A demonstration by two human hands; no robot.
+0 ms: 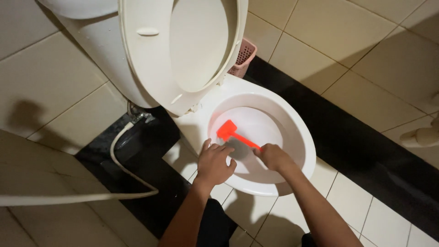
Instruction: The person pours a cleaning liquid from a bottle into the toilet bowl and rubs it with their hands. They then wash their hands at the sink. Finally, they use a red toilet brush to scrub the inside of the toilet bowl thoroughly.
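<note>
Orange brush [228, 131] looks light, stiff plastic, likely wet and slick; best held at handle end; head sits inside white toilet bowl [292, 120]; left hand [214, 163] flat, fingers apart on near rim; right hand [273, 157] clamped on handle; beige tile floor [366, 50], dark band, seat up.

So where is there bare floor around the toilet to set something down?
Bare tiles lie right of the toilet bowl, across the dark floor strip. Left of the bowl a hose crosses the floor. The bowl's front is crowded: left hand on the rim, right hand holding the orange brush.
</note>
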